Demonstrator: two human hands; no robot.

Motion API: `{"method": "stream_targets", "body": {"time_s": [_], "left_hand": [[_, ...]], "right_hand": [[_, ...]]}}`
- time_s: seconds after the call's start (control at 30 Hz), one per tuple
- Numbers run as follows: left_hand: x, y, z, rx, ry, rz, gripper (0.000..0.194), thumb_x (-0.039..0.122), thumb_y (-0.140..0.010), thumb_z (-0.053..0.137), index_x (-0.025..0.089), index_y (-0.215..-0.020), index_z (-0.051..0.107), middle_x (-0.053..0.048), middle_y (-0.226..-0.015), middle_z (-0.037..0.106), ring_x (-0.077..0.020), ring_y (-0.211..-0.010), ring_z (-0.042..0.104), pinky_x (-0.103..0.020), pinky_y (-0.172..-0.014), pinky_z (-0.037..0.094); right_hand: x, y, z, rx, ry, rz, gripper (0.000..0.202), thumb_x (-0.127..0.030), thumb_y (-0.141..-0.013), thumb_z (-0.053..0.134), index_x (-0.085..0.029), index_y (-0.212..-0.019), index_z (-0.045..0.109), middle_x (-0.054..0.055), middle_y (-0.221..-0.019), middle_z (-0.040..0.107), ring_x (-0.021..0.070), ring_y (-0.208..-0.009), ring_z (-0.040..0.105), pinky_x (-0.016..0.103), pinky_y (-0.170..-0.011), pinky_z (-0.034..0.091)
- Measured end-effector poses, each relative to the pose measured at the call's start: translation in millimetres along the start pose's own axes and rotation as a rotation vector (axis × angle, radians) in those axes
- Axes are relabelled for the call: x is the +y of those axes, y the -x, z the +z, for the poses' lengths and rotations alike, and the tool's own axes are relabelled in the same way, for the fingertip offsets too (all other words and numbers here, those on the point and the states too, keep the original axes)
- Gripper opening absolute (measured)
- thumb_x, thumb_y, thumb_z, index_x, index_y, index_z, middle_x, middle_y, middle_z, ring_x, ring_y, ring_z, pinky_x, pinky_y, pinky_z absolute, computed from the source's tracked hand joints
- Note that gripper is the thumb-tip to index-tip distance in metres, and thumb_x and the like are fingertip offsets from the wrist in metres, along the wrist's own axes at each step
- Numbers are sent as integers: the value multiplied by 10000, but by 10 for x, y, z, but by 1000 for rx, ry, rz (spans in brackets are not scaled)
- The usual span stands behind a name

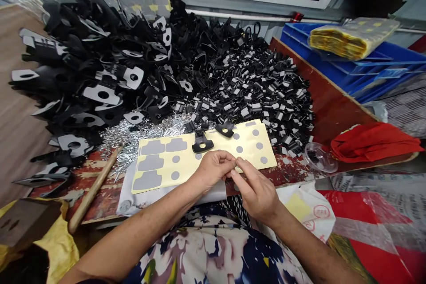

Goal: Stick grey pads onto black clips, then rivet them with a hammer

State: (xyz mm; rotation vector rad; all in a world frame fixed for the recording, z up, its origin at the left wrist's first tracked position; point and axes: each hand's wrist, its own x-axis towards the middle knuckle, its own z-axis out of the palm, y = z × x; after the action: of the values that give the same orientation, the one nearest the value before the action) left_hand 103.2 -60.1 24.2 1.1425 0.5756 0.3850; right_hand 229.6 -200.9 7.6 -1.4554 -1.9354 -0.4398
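My left hand (pixel 214 167) and my right hand (pixel 258 191) meet fingertip to fingertip over the near edge of a yellow backing sheet (pixel 187 166). Both are pinched closed; whatever lies between the fingertips is too small or hidden to name. Grey stickers (pixel 148 163) remain on the sheet's left side, with round grey dots across the rest. Just beyond my left hand, a black plastic clip part (pixel 203 145) lies on the sheet, a hole through its flat end. A second black piece (pixel 225 130) sits to its right.
Large black flap parts (pixel 103 93) with grey stickers are heaped at left. Small black clips (pixel 256 93) pile up at right, metal pins (pixel 133 146) in front. A wooden stick (pixel 95 188), a clear plastic cup (pixel 320 158), a red cloth (pixel 372 143) and a blue crate (pixel 362 71) surround the workspace.
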Motion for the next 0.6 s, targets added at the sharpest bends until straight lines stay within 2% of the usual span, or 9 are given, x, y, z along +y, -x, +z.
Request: {"method": "stream_targets", "body": {"time_s": [0.1,0.17,0.23,0.33,0.43,0.5,0.6], "left_hand": [[-7,-9,-8,18,-9,2,236,342,-719,773,136,-714,658,19,-583,589,-82,-522,465,-215,-536,349],[6,3,-1,20,-12,20,208,323,-723,748,144,-698,645,35,-554,559,-79,-507,449,-212,-528,340],[21,20,7,26,-18,39,174,304,-727,718,155,-689,637,50,-526,534,-78,-487,440,-211,-515,335],[32,39,9,40,-37,40,134,278,-722,694,167,-693,625,48,-530,558,-79,-479,454,-211,-509,356],[33,48,6,48,-45,26,131,274,-712,697,164,-698,628,34,-554,595,-79,-478,471,-212,-502,375],[35,54,11,56,-35,14,134,275,-704,702,160,-702,633,28,-561,605,-80,-476,477,-212,-496,382],[39,67,24,59,2,-2,130,266,-691,705,158,-710,635,18,-576,619,-81,-482,484,-209,-487,376]], "right_hand": [[-7,-41,-2,-53,32,-83,638,-18,-935,478,-179,-1552,449,185,-1635,423,305,-1468,492,500,-1120,562],[-12,-48,-21,-48,-3,-56,654,-11,-940,471,-191,-1567,426,183,-1630,438,289,-1466,500,477,-1117,568],[-29,-46,-42,-18,-104,78,658,-11,-952,463,-220,-1574,414,168,-1595,492,262,-1445,532,450,-1118,570],[-84,-47,-52,57,-360,403,551,-67,-1001,442,-271,-1512,483,130,-1496,586,262,-1424,555,493,-1157,528],[-143,-64,-28,140,-653,697,434,-166,-1051,443,-313,-1454,509,101,-1484,595,273,-1349,626,530,-1159,511],[-161,-83,-3,179,-812,818,380,-211,-1058,468,-312,-1421,516,99,-1478,602,263,-1286,673,525,-1168,496],[-143,-115,27,249,-995,917,326,-242,-1031,542,-310,-1350,553,87,-1421,643,254,-1252,691,505,-1175,486]]}}
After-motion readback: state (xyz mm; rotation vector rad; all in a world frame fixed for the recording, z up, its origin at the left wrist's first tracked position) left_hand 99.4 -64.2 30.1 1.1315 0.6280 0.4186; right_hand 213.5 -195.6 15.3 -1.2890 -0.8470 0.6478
